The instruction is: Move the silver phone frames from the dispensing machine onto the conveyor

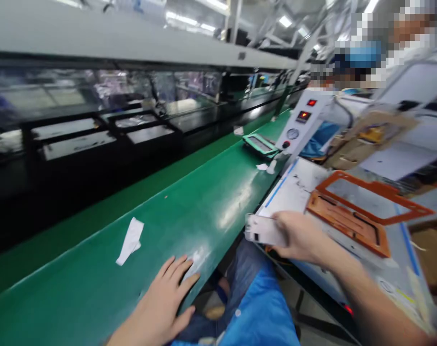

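Note:
My right hand (301, 238) grips a white-and-silver smartphone (263, 230) by its long side, holding it over the edge of a white work surface (290, 192). Close beside that hand lie an orange open frame (373, 202) and an orange slotted fixture (348, 226); the two look joined along one side. My left hand (160, 298) rests flat on the green conveyor belt (189, 226), fingers spread, holding nothing. A torn white paper scrap (131, 241) lies on the belt to its left.
Farther along the belt sits a green-rimmed fixture (259, 144), beside a white control box (301, 115) with red displays and a gauge. A co-worker (362, 62) in a blue cap stands at upper right. Black shelving with trays (77, 144) runs along the belt's far side.

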Demonstrator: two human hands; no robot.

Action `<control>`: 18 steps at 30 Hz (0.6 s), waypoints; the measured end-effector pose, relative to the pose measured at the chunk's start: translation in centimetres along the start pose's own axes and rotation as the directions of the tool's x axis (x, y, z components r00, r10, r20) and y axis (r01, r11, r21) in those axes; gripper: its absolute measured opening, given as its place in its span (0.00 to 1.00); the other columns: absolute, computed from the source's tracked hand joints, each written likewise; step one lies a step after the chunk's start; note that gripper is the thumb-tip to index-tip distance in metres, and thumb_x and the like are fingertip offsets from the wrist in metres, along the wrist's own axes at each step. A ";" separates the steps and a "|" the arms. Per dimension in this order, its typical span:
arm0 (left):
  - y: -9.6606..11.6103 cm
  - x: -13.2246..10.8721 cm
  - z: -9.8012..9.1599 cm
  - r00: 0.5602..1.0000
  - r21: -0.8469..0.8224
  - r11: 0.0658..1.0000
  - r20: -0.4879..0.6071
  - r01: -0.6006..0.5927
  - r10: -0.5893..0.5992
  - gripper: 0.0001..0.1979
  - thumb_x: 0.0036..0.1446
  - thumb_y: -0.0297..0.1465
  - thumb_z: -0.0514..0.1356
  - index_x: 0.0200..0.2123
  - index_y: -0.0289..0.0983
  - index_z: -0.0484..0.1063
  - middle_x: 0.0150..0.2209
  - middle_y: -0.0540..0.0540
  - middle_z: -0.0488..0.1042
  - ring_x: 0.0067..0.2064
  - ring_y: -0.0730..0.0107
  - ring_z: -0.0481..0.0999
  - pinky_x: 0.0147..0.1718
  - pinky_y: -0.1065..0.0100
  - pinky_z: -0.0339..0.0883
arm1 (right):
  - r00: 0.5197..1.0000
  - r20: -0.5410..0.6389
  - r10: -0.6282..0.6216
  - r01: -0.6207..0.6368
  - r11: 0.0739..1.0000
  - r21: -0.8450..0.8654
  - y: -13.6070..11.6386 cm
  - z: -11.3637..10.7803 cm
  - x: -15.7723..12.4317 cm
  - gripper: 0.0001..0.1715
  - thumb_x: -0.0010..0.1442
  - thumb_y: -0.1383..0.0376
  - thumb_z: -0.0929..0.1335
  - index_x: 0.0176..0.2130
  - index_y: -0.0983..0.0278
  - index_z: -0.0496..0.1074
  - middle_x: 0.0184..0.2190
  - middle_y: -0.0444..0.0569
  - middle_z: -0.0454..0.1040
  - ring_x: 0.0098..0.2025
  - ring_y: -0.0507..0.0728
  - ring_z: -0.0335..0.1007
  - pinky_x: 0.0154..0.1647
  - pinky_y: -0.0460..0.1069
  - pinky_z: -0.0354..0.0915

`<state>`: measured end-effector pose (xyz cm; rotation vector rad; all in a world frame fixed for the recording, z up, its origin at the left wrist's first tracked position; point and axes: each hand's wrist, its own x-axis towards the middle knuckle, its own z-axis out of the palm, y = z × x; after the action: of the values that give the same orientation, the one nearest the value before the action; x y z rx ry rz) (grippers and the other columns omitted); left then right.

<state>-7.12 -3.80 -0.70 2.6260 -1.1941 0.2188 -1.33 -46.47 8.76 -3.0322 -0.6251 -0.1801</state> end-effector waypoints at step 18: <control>1.3 -0.3 -1.1 0.963 -0.430 0.883 0.100 -0.187 0.252 0.14 0.63 0.33 0.61 0.51 0.37 0.70 0.42 0.47 0.74 0.53 0.61 0.68 0.56 0.58 0.58 | 0.963 -0.180 -0.201 0.266 0.821 0.504 -10.1 11.6 10.1 0.51 0.50 0.58 0.77 0.67 0.59 0.56 0.62 0.53 0.63 0.64 0.70 0.57 0.69 0.66 0.49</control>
<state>-8.32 -4.08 0.53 2.1648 -1.4100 -0.1874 5.06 -32.49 -1.32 -2.3936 -0.8708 -0.1623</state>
